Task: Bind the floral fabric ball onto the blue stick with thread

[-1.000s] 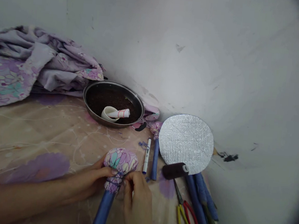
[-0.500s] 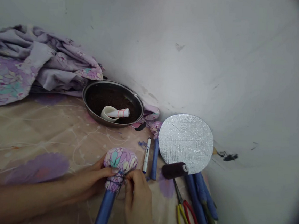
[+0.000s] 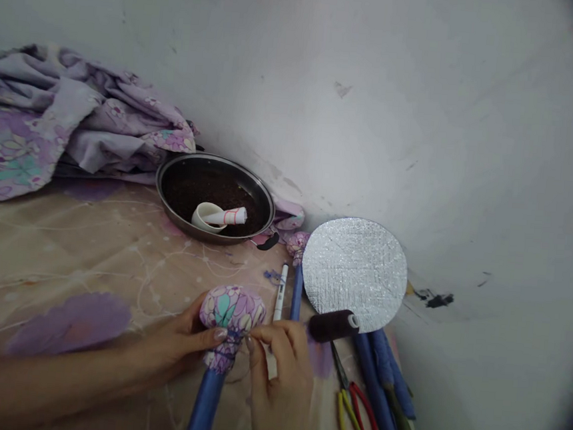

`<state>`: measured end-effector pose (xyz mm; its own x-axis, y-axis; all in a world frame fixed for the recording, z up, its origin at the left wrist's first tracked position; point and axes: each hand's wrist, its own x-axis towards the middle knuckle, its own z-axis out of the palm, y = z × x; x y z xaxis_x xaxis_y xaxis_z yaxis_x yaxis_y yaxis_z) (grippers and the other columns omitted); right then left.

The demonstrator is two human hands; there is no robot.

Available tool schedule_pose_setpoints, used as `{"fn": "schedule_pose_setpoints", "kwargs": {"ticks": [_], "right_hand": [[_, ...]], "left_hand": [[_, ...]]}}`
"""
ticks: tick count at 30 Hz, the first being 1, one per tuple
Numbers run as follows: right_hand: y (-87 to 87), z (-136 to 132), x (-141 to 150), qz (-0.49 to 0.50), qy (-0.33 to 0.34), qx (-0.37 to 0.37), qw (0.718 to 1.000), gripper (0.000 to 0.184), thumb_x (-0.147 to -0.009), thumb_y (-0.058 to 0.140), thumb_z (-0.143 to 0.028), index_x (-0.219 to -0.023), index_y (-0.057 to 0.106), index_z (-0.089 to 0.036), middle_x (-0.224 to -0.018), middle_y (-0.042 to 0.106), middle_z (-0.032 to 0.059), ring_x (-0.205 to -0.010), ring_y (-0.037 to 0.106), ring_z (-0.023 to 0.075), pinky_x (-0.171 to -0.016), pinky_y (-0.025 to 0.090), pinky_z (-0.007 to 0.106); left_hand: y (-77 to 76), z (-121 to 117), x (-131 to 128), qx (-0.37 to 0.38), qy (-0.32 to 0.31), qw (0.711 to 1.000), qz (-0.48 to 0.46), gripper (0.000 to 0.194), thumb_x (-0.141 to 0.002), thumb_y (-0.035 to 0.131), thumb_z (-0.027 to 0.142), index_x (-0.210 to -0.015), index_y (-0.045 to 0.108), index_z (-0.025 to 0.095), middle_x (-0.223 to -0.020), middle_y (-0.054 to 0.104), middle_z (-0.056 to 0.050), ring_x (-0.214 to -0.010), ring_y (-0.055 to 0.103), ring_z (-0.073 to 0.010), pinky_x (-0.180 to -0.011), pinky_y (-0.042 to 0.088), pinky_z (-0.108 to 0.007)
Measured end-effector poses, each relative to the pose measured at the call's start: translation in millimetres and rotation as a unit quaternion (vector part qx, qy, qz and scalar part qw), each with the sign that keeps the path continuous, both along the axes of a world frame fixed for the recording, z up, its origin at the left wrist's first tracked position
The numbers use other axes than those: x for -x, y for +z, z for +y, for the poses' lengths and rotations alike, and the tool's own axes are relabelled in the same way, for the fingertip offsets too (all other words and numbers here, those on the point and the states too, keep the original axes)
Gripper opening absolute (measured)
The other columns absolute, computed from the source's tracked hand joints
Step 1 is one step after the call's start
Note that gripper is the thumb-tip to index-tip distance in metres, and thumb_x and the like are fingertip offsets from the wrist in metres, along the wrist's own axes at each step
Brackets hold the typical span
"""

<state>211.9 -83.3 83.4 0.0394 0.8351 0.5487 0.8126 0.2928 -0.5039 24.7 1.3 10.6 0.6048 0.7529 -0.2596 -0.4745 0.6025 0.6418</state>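
My left hand [image 3: 196, 331] is wrapped round a stick with a padded head [image 3: 233, 307], its thumb pressing on the neck. Floral purple cloth covers the rounded head, and a dark blue cord [image 3: 227, 355] is wound about the gathered cloth below it. The blue-wrapped handle [image 3: 205, 405] slants down to the frame's bottom edge. At the right side of the neck, my right hand [image 3: 280, 375] pinches the cord between thumb and forefinger; its fingertips are close to my left thumb. The exact piece of cord in the pinch is hard to see.
A dark pan [image 3: 179, 229] holds a small cup [image 3: 198, 217] with rolled paper. Rightward are a marker [image 3: 280, 291], another blue stick [image 3: 297, 293], a silvery disc [image 3: 357, 268], a thread spool [image 3: 329, 326], scissors [image 3: 350, 408] and blue-wrapped sticks [image 3: 375, 397]. Crumpled floral cloth [image 3: 89, 117] lies left.
My right hand has shifted slightly right and up, its fingers drawn a little away from the neck and now overlapping the marker. The padded stick has moved slightly right in my left hand.
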Motion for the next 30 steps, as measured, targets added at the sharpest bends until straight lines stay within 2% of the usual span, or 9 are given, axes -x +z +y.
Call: {"fn": "schedule_pose_setpoints", "kwargs": {"ticks": [3,6,11,14,16,19,23,27,30], "right_hand": [[-3.3,-0.1,14.9,0.01,-0.023,-0.007,1.0,0.035,-0.118,0.065,-0.002,-0.109,0.079,-0.033,-0.105,0.08,0.0025,-0.1,0.081,0.0283,-0.092,0.064,0.038],[-10.0,4.1,32.2,0.004,-0.043,-0.064,0.997,0.039,-0.115,0.062,0.004,-0.107,0.071,-0.033,-0.099,0.077,0.0004,-0.093,0.077,0.0293,-0.093,0.058,0.041],[-4.8,9.2,29.9,-0.099,-0.06,-0.099,0.988,0.04,-0.111,0.063,0.006,-0.109,0.064,-0.033,-0.094,0.075,-0.001,-0.084,0.072,0.0299,-0.083,0.049,0.043],[-4.9,9.0,26.2,-0.17,-0.047,-0.086,0.98,0.038,-0.106,0.067,0.005,-0.108,0.062,-0.033,-0.094,0.076,-0.0001,-0.08,0.072,0.0304,-0.079,0.045,0.044],[-9.0,8.5,29.1,-0.176,-0.089,-0.088,0.976,0.038,-0.104,0.064,0.005,-0.107,0.06,-0.033,-0.093,0.075,0.0016,-0.081,0.071,0.0326,-0.081,0.043,0.047],[-11.1,8.6,32.5,-0.139,-0.1,-0.09,0.981,0.038,-0.106,0.057,0.005,-0.109,0.06,-0.033,-0.097,0.076,0.003,-0.084,0.072,0.0331,-0.082,0.044,0.047],[8.1,10.0,20.6,-0.011,0.015,-0.07,0.997,0.037,-0.112,0.058,0.002,-0.12,0.065,-0.034,-0.104,0.077,-0.0013,-0.088,0.079,0.0257,-0.08,0.056,0.038],[26.8,10.6,9.1,0.051,-0.005,-0.073,0.996,0.032,-0.115,0.063,-0.002,-0.113,0.07,-0.034,-0.099,0.075,-0.0045,-0.082,0.077,0.0198,-0.073,0.056,0.03],[18.2,9.7,13.0,0.045,-0.013,-0.047,0.998,0.033,-0.11,0.064,0.0,-0.101,0.07,-0.032,-0.09,0.074,-0.0059,-0.071,0.072,0.0175,-0.064,0.05,0.028]], "left_hand": [[-13.7,-2.9,-1.7,-0.023,-0.01,0.999,-0.02,0.091,-0.079,0.128,0.055,-0.159,0.086,0.038,-0.143,0.097,-0.003,-0.145,0.084,-0.0356,-0.12,0.065,-0.038],[-28.9,-4.9,-2.0,-0.053,-0.006,0.998,-0.028,0.093,-0.085,0.125,0.054,-0.166,0.082,0.037,-0.142,0.097,-0.005,-0.149,0.083,-0.04,-0.127,0.063,-0.044],[-37.9,-4.5,-0.6,-0.086,0.0,0.996,0.005,0.095,-0.084,0.123,0.061,-0.166,0.082,0.035,-0.15,0.095,-0.007,-0.157,0.078,-0.0463,-0.134,0.06,-0.052],[-32.6,-3.8,-0.5,-0.086,-0.001,0.996,0.023,0.095,-0.082,0.123,0.065,-0.164,0.083,0.038,-0.156,0.095,-0.006,-0.161,0.077,-0.0463,-0.133,0.061,-0.051],[-27.0,-3.6,-0.7,-0.079,0.004,0.996,0.037,0.094,-0.081,0.123,0.066,-0.163,0.084,0.039,-0.155,0.095,-0.004,-0.165,0.075,-0.0469,-0.134,0.06,-0.049],[-18.7,-3.0,-0.3,-0.097,0.003,0.994,0.053,0.088,-0.084,0.121,0.067,-0.159,0.086,0.038,-0.152,0.096,-0.004,-0.165,0.074,-0.0471,-0.137,0.06,-0.05],[-7.2,-1.5,4.9,-0.133,0.016,0.989,0.067,0.081,-0.082,0.122,0.065,-0.152,0.092,0.037,-0.145,0.098,-0.004,-0.151,0.082,-0.0444,-0.128,0.065,-0.046],[5.4,-1.0,13.2,-0.131,-0.003,0.988,0.086,0.07,-0.089,0.121,0.052,-0.152,0.094,0.038,-0.147,0.098,-0.005,-0.151,0.081,-0.042,-0.127,0.064,-0.044],[12.6,-1.0,13.7,-0.126,-0.003,0.988,0.089,0.071,-0.087,0.122,0.056,-0.148,0.094,0.034,-0.137,0.098,-0.005,-0.147,0.082,-0.0435,-0.126,0.064,-0.046]]}}
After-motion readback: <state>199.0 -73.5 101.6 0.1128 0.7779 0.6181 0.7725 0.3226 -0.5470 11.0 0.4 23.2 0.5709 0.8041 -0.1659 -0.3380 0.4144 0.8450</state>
